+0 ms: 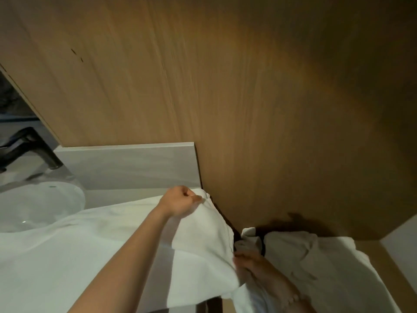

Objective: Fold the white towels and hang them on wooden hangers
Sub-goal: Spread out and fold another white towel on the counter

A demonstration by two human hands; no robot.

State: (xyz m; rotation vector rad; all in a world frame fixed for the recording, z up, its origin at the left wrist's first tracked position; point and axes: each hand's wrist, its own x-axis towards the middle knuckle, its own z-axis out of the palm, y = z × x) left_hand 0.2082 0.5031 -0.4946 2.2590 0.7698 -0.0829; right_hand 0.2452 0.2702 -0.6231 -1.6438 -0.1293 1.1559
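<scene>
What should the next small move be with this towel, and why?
Probably carry the corner pinched by the left hand back across the towel to fold it in half: it lies spread over the counter beside the sink, not yet folded. The right hand is in shadow at its near edge.

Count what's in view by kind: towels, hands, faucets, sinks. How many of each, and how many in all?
White towels: 2
Hands: 2
Black faucet: 1
Sink: 1
Total: 6
</scene>
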